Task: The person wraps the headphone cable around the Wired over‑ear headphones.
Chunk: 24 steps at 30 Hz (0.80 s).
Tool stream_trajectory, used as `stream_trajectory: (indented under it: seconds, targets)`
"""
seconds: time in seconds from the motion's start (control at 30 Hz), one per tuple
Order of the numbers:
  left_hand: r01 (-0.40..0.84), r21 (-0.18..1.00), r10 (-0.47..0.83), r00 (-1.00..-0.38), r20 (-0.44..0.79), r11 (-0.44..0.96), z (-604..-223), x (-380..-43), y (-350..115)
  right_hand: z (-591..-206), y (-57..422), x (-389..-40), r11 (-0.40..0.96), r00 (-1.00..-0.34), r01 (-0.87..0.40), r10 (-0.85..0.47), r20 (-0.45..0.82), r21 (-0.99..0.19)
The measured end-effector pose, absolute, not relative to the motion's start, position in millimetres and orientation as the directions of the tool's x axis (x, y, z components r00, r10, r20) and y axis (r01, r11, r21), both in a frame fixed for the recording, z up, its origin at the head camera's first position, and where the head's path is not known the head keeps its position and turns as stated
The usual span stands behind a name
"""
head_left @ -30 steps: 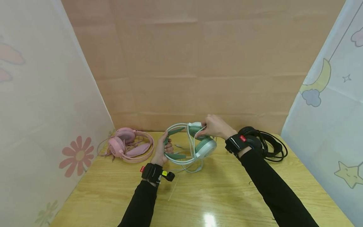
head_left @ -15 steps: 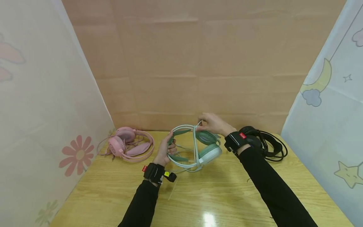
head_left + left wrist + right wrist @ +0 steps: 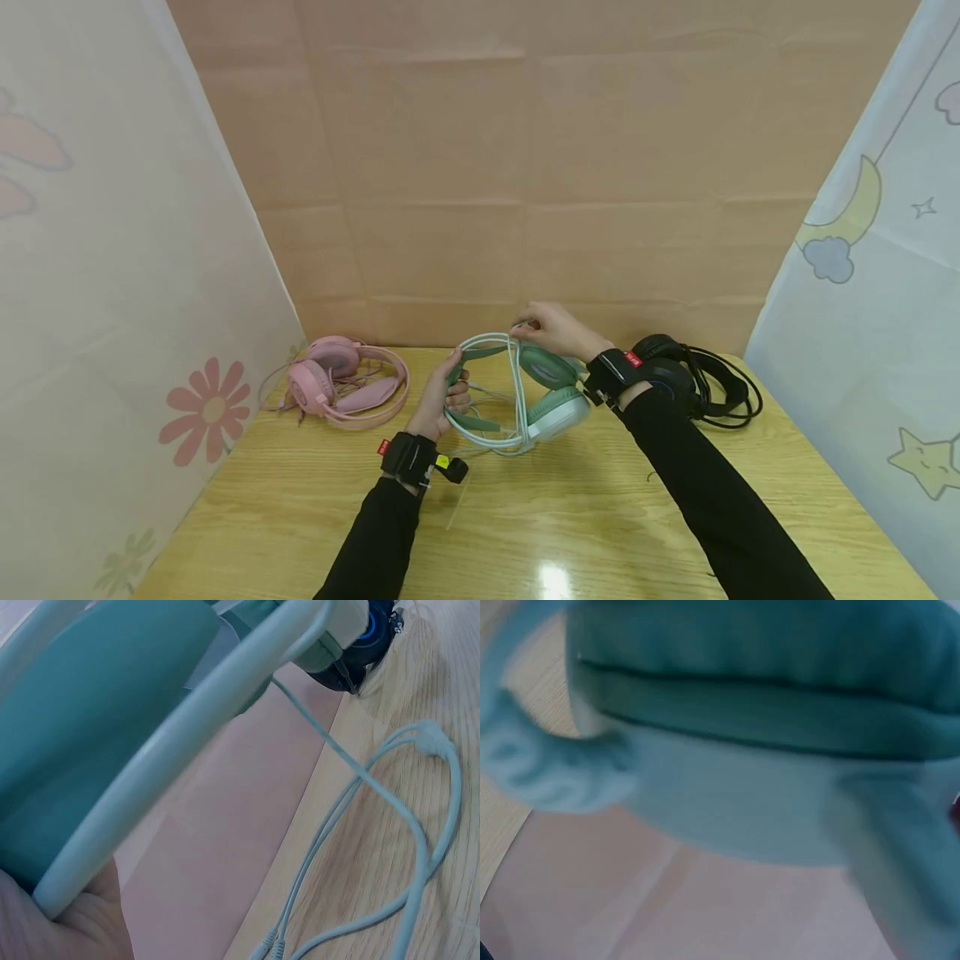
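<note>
My left hand (image 3: 438,400) grips the headband of a pair of green and white headphones (image 3: 558,416), which it holds up off the table on its side. In the left wrist view, part of that hand (image 3: 86,926) lies under the headband's pale tube (image 3: 161,761). At the far side, my right hand (image 3: 562,332) pinches the headphones' pale cable (image 3: 519,387), strands of which run across the frame just beside the ear cups. The right wrist view is filled by a blurred ear cup (image 3: 735,799); the right fingertips are hidden there.
Pink headphones (image 3: 348,383) lie on the wooden table (image 3: 600,517) at the left. Black headphones (image 3: 697,379) with a coiled cable lie at the right, partly behind my right wrist. A brown paper wall (image 3: 517,167) stands behind; part of the pale cable (image 3: 424,855) rests on the table.
The green and white headphones and my left hand have shifted slightly right. My right hand has moved a little left with the cable, drawing its strands across the headphones.
</note>
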<state>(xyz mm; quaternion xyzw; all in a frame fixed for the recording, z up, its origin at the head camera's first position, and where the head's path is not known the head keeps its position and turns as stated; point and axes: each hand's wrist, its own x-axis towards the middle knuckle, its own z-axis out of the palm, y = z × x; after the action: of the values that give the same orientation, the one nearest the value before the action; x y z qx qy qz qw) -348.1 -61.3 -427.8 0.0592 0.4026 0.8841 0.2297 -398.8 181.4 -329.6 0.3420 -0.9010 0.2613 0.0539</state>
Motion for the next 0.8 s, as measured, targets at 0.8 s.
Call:
stream_trajectory:
  seconds: [0.8]
  targets:
    - [-0.353, 0.755, 0.525, -0.851, -0.013, -0.554, -431.6, -352.1, -59.9, -329.5, 199.1, -406.7, 0.654, -0.834, -0.483, -0.546, 0.079, -0.583]
